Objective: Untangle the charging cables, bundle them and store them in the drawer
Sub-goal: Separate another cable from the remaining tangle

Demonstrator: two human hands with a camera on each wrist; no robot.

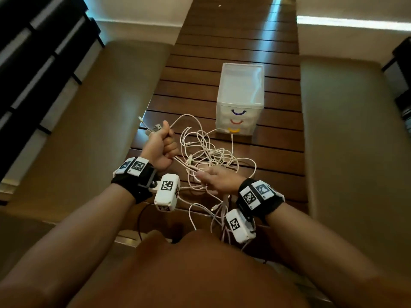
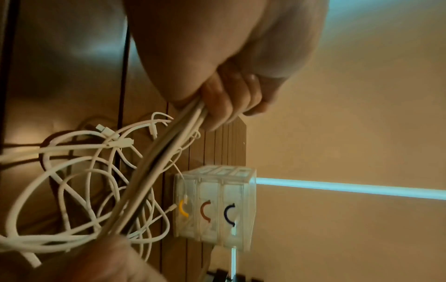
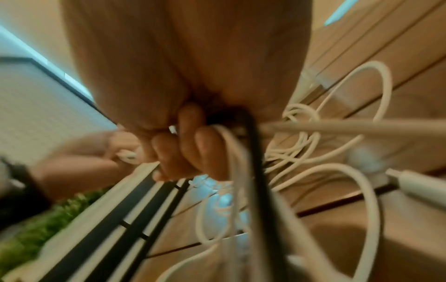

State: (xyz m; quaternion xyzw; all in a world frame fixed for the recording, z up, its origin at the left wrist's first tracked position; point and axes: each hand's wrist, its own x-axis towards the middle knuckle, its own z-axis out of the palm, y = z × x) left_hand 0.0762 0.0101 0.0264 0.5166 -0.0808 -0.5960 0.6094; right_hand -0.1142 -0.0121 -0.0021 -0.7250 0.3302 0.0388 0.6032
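A tangle of white charging cables [image 1: 208, 152] lies on the slatted wooden table [image 1: 233, 52] in front of me. My left hand [image 1: 163, 145] is a fist gripping several cable strands, with plug ends [image 1: 153, 128] sticking out past the thumb. In the left wrist view the fingers [image 2: 224, 103] curl round the taut white cables [image 2: 156, 162]. My right hand [image 1: 216, 180] holds the same strands nearer to me; its fingers [image 3: 183, 152] curl round cables [image 3: 337, 171] in the blurred right wrist view. A small clear three-drawer unit [image 1: 240, 101] stands behind the tangle, its drawers closed.
The drawer unit [image 2: 214, 208] has a purple, a red and a yellow handle [image 1: 233, 130]. Cable loops hang off the table's near edge beside my right wrist. Beige benches [image 1: 100, 118] flank the table on both sides. A black cord [image 1: 140, 221] runs below my left wrist.
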